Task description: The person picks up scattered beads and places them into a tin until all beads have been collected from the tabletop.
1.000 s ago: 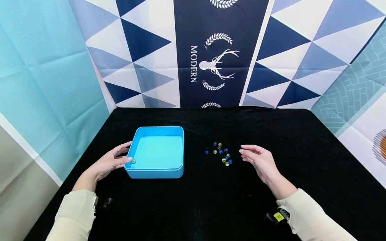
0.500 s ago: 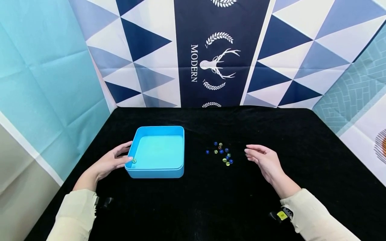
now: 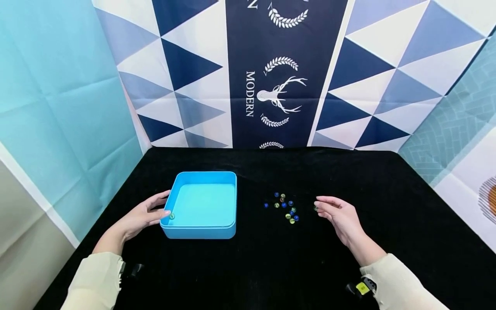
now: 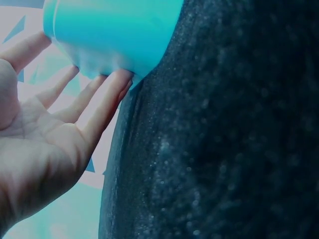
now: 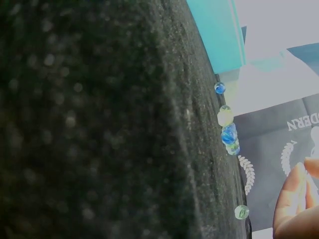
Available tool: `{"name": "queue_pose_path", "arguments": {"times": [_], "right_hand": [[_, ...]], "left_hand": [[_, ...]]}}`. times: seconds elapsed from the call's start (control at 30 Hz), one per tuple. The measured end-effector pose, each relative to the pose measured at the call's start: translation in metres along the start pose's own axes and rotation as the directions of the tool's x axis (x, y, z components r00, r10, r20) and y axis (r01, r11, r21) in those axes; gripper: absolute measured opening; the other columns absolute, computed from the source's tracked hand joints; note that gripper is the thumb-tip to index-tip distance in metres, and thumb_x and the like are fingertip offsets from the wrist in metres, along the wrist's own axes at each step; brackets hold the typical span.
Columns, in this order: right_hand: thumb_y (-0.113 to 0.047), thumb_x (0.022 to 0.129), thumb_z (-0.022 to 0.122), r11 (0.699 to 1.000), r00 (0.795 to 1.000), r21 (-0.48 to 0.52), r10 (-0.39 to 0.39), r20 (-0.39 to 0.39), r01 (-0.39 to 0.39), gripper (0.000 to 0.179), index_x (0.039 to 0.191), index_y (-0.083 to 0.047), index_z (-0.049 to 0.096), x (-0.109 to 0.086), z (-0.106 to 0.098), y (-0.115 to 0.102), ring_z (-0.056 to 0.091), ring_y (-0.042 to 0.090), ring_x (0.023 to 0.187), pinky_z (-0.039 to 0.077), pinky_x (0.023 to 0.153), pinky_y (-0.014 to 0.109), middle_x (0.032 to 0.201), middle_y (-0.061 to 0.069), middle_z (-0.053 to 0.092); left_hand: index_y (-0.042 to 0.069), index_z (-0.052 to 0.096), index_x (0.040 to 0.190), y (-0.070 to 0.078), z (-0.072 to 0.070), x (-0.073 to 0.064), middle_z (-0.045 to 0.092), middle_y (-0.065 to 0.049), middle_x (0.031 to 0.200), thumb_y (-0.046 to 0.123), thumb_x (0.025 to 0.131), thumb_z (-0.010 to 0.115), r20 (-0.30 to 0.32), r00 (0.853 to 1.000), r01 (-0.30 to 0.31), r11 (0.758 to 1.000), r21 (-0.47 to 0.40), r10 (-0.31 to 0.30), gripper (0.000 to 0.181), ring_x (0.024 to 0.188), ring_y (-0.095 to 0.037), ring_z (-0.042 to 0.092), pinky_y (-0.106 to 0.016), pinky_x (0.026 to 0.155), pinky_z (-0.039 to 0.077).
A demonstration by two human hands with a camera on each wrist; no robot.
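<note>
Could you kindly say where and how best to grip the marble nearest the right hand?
I'd pinch the marble across opposite sides with the right hand, coming from above: it looks small and round, rests on the black cloth, and sits apart from the other marbles.

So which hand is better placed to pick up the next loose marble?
Probably the right hand: it is just beside a green marble, with the other loose marbles nearby. The left hand touches the blue box, which stands between it and those marbles.
</note>
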State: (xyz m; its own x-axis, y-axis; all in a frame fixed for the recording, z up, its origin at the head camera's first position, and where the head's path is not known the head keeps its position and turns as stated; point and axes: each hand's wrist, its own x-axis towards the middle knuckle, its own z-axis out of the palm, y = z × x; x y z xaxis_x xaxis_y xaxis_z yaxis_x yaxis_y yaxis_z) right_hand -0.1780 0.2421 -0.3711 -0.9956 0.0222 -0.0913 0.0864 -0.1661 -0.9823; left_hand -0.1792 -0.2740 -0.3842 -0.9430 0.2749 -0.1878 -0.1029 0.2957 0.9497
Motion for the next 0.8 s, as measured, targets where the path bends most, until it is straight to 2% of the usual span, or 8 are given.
{"name": "queue_pose_path", "arguments": {"times": [0.13, 0.3, 0.4, 0.57, 0.8], "right_hand": [[0.001, 0.086, 0.063, 1.0, 1.0, 0.006, -0.012, -0.009, 0.012, 0.02, 0.085, -0.017, 0.072, -0.002, -0.001, 0.003, 0.062, 0.009, 0.07, 0.052, 0.067, 0.02, 0.082, -0.004, 0.068], [0.001, 0.084, 0.066, 0.999, 0.999, 0.038, -0.037, -0.013, 0.038, 0.014, 0.088, -0.011, 0.072, 0.0, -0.004, -0.001, 0.062, 0.009, 0.068, 0.052, 0.065, 0.02, 0.081, -0.004, 0.067], [0.001, 0.084, 0.067, 0.998, 0.999, 0.047, -0.032, -0.012, 0.033, 0.014, 0.088, -0.012, 0.072, 0.001, -0.006, -0.002, 0.062, 0.008, 0.068, 0.052, 0.065, 0.019, 0.081, -0.004, 0.067], [0.0, 0.084, 0.067, 0.998, 1.0, 0.055, -0.013, -0.014, 0.014, 0.015, 0.087, -0.013, 0.072, 0.004, -0.01, -0.004, 0.062, 0.009, 0.068, 0.052, 0.065, 0.019, 0.081, -0.003, 0.067], [-0.001, 0.085, 0.067, 0.997, 0.998, 0.052, 0.059, -0.015, -0.058, 0.015, 0.084, -0.015, 0.072, 0.009, -0.015, -0.003, 0.062, 0.008, 0.068, 0.052, 0.064, 0.018, 0.081, -0.004, 0.068]], "left_hand": [[0.012, 0.018, 0.149, -0.001, 0.001, -0.002, 0.023, -0.025, 0.146, 0.022, 0.091, 0.062, -0.002, 1.0, 0.009, 1.0, 0.009, -0.009, 0.074, 0.128, -0.042, 0.033, -0.042, 0.093, 0.045], [0.011, 0.018, 0.149, 0.0, 0.001, 0.0, 0.023, -0.025, 0.146, 0.02, 0.091, 0.061, 0.001, 1.0, -0.009, 1.0, 0.004, 0.009, 0.073, 0.128, -0.042, 0.032, -0.041, 0.093, 0.045], [0.011, 0.018, 0.149, -0.001, 0.001, 0.001, 0.022, -0.025, 0.146, 0.019, 0.092, 0.061, 0.003, 1.0, -0.012, 1.0, -0.001, 0.012, 0.072, 0.129, -0.042, 0.031, -0.041, 0.093, 0.045], [0.012, 0.018, 0.149, -0.001, 0.0, 0.002, 0.023, -0.024, 0.146, 0.019, 0.092, 0.06, 0.008, 1.0, -0.019, 1.0, 0.0, 0.019, 0.072, 0.128, -0.042, 0.031, -0.041, 0.093, 0.045], [0.012, 0.017, 0.15, -0.001, 0.001, 0.003, 0.022, -0.024, 0.147, 0.02, 0.091, 0.061, 0.011, 1.0, -0.012, 1.0, -0.011, 0.012, 0.074, 0.128, -0.042, 0.032, -0.039, 0.092, 0.046]]}}
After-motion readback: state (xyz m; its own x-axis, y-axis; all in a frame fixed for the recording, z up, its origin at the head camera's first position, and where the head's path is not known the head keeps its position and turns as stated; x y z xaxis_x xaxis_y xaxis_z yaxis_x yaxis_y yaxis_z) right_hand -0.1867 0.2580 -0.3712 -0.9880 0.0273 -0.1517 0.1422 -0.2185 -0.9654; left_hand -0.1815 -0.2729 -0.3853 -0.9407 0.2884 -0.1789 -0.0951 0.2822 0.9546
